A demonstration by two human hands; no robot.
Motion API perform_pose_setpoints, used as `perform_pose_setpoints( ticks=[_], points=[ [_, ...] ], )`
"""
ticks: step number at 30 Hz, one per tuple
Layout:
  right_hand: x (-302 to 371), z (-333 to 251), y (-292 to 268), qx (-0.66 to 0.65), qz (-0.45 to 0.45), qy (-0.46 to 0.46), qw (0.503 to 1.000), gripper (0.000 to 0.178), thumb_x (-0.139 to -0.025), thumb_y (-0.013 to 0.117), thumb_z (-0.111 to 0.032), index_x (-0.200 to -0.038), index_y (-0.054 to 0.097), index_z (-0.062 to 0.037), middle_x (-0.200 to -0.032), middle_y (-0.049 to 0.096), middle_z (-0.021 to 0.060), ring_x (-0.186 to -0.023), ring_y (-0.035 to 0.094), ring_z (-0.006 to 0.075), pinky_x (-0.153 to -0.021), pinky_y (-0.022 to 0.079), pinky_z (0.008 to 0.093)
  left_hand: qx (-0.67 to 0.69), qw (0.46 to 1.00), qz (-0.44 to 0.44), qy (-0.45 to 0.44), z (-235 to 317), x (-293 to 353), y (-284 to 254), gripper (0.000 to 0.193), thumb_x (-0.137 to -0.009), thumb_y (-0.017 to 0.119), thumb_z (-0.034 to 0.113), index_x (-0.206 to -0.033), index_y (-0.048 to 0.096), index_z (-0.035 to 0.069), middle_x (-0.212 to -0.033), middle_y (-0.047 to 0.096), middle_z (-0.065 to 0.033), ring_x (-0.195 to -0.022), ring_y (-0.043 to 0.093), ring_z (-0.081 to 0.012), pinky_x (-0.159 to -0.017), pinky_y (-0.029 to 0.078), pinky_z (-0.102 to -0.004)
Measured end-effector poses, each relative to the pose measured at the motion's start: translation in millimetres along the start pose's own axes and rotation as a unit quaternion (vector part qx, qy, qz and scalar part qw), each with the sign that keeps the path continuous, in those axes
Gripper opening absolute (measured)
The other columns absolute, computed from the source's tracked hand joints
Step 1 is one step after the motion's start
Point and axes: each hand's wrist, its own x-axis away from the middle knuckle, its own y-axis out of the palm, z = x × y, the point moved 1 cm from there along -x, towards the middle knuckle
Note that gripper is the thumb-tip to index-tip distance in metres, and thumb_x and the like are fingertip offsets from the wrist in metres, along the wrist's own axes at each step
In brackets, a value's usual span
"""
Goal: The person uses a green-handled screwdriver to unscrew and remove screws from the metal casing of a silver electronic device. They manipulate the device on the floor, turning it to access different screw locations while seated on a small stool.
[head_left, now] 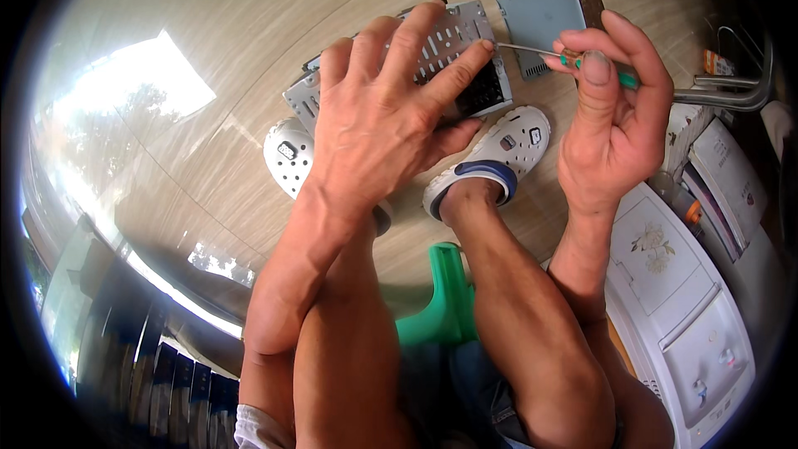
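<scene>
A perforated grey metal case (pixel 470 29), probably an electronics housing, rests on the floor between my feet. My left hand (pixel 374 108) spans it, fingers spread over the top and thumb against the near side. The index fingertip is at its right edge. My right hand (pixel 615 108) holds a thin screwdriver (pixel 530 49) with a green-and-clear handle between thumb and fingers. Its shaft points left and the tip meets the case's right edge by my left index finger; the exact contact point is too small to make out.
A flat grey metal panel (pixel 544 21) lies behind the screwdriver. Beneath me is a green plastic stool (pixel 445 299). White clogs (pixel 511 145) are on my feet. A white flower-printed appliance (pixel 665 258) and a bent metal tube frame (pixel 731 96) stand at right.
</scene>
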Motion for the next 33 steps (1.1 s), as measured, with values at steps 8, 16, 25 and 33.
perform_pose_setpoints(
  ticks=[8, 16, 25, 33],
  points=[
    [2, 2, 1, -0.01, 0.018, -0.002, 1.0, 0.026, -0.103, 0.068, -0.007, -0.127, 0.064, 0.0038, -0.099, 0.073, 0.0108, -0.086, 0.072, 0.0161, -0.072, 0.065, 0.0285, 0.007, 1.0, 0.001, -0.001, 0, 0, 0, 0.072, -0.073, 0.083, 0.05, -0.142, 0.065, 0.04, -0.15, 0.051, -0.0043, -0.123, 0.053, -0.0302, -0.101, 0.043, -0.047],
    [2, 5, 2, 0.003, 0.018, -0.01, 1.0, 0.025, -0.102, 0.069, -0.008, -0.125, 0.065, 0.0023, -0.098, 0.074, 0.0101, -0.084, 0.073, 0.0157, -0.07, 0.063, 0.0273, 0.002, 1.0, -0.001, -0.001, 0, 1, 0, 0.072, -0.074, 0.083, 0.05, -0.143, 0.064, 0.04, -0.15, 0.05, -0.0042, -0.124, 0.052, -0.0303, -0.101, 0.043, -0.0474],
    [-1, -6, -5, 0.136, -0.076, 0.005, 0.988, 0.036, -0.105, 0.062, -0.003, -0.139, 0.053, 0.0078, -0.108, 0.072, 0.0165, -0.092, 0.072, 0.019, -0.079, 0.066, 0.0338, 0.004, 1.0, 0.001, 0.0, -1, 2, 1, 0.071, -0.074, 0.083, 0.05, -0.143, 0.064, 0.04, -0.15, 0.05, -0.0046, -0.125, 0.052, -0.0311, -0.102, 0.043, -0.0484],
    [-1, -10, 13, 0.003, -0.03, 0.002, 1.0, 0.044, -0.105, 0.06, 0.0, -0.148, 0.049, 0.0036, -0.112, 0.074, 0.0167, -0.096, 0.073, 0.0217, -0.083, 0.061, 0.0292, 0.004, 1.0, 0.007, 0.001, -2, 1, 1, 0.07, -0.075, 0.082, 0.05, -0.142, 0.065, 0.039, -0.15, 0.05, -0.0047, -0.125, 0.052, -0.0314, -0.102, 0.042, -0.0484]
  ],
)
